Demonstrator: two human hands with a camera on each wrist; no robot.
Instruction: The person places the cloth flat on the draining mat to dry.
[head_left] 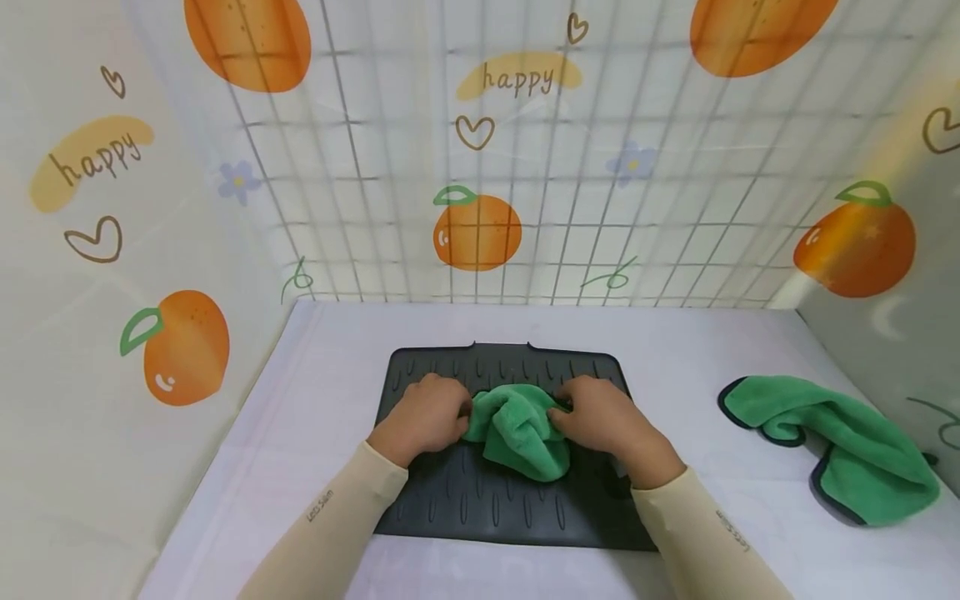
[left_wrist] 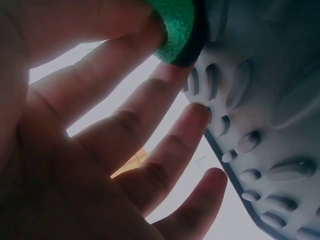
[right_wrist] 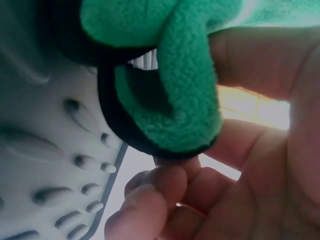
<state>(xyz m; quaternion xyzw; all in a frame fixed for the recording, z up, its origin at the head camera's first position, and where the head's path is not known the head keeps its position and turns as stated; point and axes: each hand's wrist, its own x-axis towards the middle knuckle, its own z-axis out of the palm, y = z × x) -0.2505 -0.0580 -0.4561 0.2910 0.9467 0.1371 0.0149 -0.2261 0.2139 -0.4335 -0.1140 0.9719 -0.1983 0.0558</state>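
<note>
A crumpled green cloth [head_left: 521,429] with a dark edging lies bunched on a dark ridged mat [head_left: 480,508]. My left hand [head_left: 431,414] pinches the cloth's left side between thumb and index finger; in the left wrist view the other fingers spread out beside the green fabric [left_wrist: 176,30]. On the opposite side my right hand [head_left: 603,421] grips the cloth's right edge. Close up in the right wrist view, a folded corner of the cloth [right_wrist: 190,100] hangs from the thumb and fingers, over the mat's raised bumps. What lies beneath the bunched fabric is hidden.
A second green cloth [head_left: 847,442] with black edging lies folded on the white table surface [head_left: 322,367], right of the mat. Behind the table stands a wire grid [head_left: 375,208] covered by a sheer sheet printed with oranges. Similar printed sheets hang at both sides.
</note>
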